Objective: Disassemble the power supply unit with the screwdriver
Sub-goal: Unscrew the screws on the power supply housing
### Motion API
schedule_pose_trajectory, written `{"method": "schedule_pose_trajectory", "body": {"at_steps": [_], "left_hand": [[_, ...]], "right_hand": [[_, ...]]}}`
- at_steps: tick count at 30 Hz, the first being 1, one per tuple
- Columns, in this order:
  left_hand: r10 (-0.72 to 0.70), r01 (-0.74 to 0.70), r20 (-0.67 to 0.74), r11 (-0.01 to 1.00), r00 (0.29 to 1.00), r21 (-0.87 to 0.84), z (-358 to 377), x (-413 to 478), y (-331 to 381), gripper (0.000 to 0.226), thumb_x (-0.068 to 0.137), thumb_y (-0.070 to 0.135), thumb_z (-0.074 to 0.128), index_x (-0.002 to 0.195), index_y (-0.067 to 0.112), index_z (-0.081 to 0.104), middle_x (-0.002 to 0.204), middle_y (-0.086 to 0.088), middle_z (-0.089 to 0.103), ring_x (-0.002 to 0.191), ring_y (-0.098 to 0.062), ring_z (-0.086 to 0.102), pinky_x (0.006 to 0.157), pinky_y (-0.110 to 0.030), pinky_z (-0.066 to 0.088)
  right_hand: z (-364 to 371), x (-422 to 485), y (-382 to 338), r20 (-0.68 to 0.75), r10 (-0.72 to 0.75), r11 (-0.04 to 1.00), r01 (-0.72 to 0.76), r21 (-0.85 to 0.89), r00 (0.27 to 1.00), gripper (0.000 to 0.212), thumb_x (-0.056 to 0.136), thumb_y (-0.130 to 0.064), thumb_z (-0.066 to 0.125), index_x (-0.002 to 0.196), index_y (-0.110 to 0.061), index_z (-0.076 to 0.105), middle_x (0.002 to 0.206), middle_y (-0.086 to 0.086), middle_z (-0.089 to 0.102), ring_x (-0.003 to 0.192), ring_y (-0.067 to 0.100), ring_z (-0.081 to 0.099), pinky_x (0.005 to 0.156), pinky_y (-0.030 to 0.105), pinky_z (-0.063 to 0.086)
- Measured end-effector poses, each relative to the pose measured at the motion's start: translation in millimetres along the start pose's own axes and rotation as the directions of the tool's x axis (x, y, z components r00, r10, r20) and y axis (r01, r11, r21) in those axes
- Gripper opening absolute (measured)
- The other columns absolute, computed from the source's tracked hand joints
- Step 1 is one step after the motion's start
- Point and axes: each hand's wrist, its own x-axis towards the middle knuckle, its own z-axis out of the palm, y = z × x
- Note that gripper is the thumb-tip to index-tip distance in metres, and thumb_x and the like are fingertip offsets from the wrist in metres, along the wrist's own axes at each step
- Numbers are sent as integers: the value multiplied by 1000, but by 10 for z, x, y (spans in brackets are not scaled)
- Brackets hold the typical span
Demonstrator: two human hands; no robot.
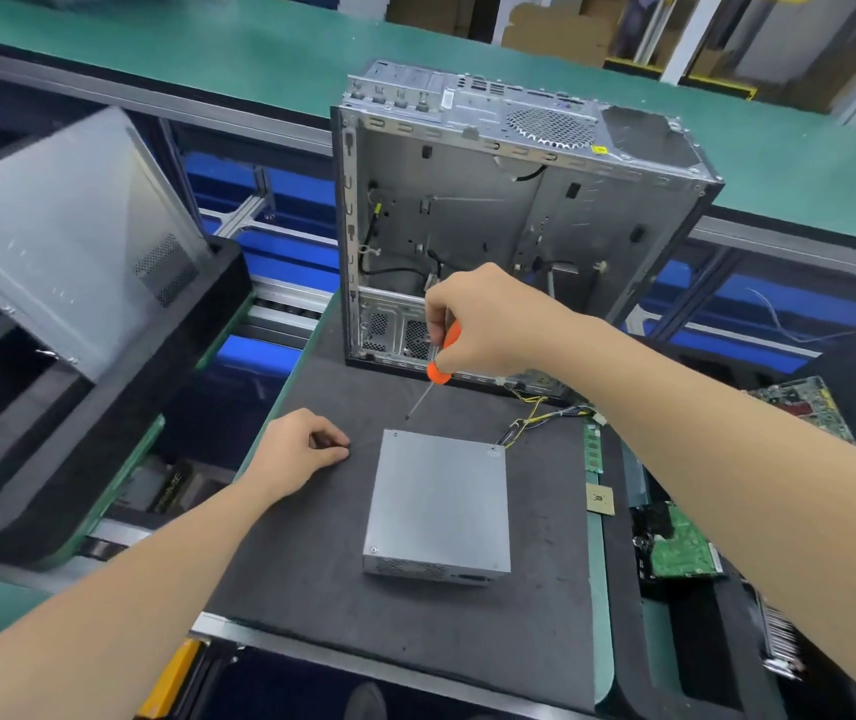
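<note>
Your right hand [483, 324] grips the screwdriver [438, 368]; left hand [301, 449] curled, contents unclear. The unit [438, 504] is still closed, screws [373, 549] in.

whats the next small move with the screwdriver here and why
Probably lower the screwdriver tip onto the screw at the far left corner of the power supply unit. The right hand holds it tilted, its tip just short of that corner and touching nothing, and the lid's visible corner screws look seated. The left hand rests on the mat beside the unit.
</note>
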Motion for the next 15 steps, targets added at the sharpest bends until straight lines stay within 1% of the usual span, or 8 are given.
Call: {"method": "schedule_pose_trajectory", "body": {"at_steps": [4, 7, 10, 12, 14, 15], "left_hand": [[-20, 20, 37, 1000, 999, 3, -48, 7, -32, 13, 82, 25, 90, 89, 32, 82, 92, 6, 70, 76, -6, 62, 70, -17, 45], [-9, 9, 11, 1000, 1000, 12, -79, -6, 6, 6, 92, 25, 81, 91, 31, 82, 94, 10, 70, 79, -6, 62, 70, -14, 43], [37, -37, -10, 999, 999, -33, -145, -48, 147, 17, 99, 20, 71, 95, 35, 77, 96, 17, 74, 84, 1, 65, 76, -10, 45], [77, -71, 56, 992, 995, -107, -211, -97, 282, 24, 99, 15, 69, 96, 38, 77, 96, 19, 77, 88, 3, 68, 82, -14, 48], [137, -92, 179, 966, 974, -241, -277, -180, 428, 30, 97, 10, 72, 97, 39, 79, 100, 15, 79, 95, -3, 72, 87, -18, 52], [164, -85, 234, 945, 958, -315, -308, -242, 502, 33, 95, 8, 73, 98, 40, 79, 103, 12, 80, 98, -6, 74, 88, -18, 54]], "right_hand": [[-32, -41, -22, -11, 1, 1000, -1, 7, 1000, 18, 72, -23, 82, 85, -21, 69, 85, -10, 67, 84, 14, 64, 68, 35, 58], [-51, -80, -64, -47, -39, 999, 40, 9, 998, 11, 75, -25, 75, 83, -21, 69, 84, -9, 66, 82, 12, 62, 67, 35, 56], [-52, -123, -125, -59, -80, 997, 81, 12, 995, 9, 75, -29, 73, 79, -22, 69, 80, -11, 64, 79, 10, 61, 65, 33, 54], [-39, -146, -186, -43, -111, 993, 112, 23, 993, 10, 75, -32, 71, 78, -23, 68, 77, -9, 67, 79, 14, 63, 60, 31, 52], [-9, -168, -256, -23, -145, 989, 146, 32, 989, 12, 75, -33, 71, 77, -22, 68, 75, -7, 68, 76, 15, 63, 59, 30, 50], [11, -183, -295, -9, -165, 986, 165, 35, 986, 13, 75, -33, 71, 78, -21, 69, 73, -6, 67, 73, 14, 62, 58, 30, 50]]}}
